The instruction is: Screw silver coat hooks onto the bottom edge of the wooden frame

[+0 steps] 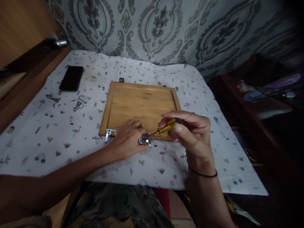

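A small wooden cabinet door (142, 103) lies flat on a table covered with a patterned white cloth (71, 126). Two metal hinges sit on its near edge: one at the left corner (109, 134), one further right (145, 140). My left hand (128, 139) rests closed over the door's near edge, its fingers pressing on the right hinge. My right hand (188, 129) pinches a yellow-handled screwdriver (166, 127), whose tip points down-left at that hinge.
A black phone (71, 78) lies at the back left of the cloth. Small dark screws or fittings are scattered around the door (121, 79). A wooden cabinet side stands at left. Dark shelving with clutter (268, 91) is at right.
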`<state>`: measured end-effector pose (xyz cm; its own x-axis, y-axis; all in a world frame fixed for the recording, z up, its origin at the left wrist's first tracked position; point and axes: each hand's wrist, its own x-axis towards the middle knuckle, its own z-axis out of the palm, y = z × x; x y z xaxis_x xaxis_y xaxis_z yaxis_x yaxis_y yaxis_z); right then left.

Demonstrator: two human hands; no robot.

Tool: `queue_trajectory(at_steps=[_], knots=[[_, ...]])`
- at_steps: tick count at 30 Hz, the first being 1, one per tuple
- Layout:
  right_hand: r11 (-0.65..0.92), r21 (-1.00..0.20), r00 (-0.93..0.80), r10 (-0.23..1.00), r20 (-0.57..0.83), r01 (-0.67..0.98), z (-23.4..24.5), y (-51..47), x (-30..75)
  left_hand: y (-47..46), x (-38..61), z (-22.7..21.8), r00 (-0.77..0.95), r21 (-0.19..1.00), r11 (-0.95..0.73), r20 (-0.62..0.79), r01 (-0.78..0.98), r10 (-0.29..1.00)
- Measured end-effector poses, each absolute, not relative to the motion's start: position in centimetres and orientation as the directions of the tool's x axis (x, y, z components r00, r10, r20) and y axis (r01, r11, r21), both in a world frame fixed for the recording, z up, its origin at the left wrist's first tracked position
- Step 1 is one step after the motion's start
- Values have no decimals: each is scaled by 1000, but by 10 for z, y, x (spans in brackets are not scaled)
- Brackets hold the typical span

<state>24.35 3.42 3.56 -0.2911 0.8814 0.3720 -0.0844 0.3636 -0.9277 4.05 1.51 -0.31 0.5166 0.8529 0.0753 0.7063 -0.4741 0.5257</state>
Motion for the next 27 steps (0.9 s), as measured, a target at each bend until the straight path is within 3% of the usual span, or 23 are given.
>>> queue_trajectory(at_steps=[9, 18, 27], knots=[[537, -841, -175, 824, 539, -60, 34, 46, 234, 15, 42, -4, 511, 523, -467, 68, 713, 857], [365, -931, -350, 876, 333, 26, 45, 32, 250, 15, 40, -6, 525, 512, -491, 89, 705, 846], [476, -871, -105, 879, 465, 124, 39, 32, 232, 14, 41, -6, 511, 499, -483, 91, 719, 855]])
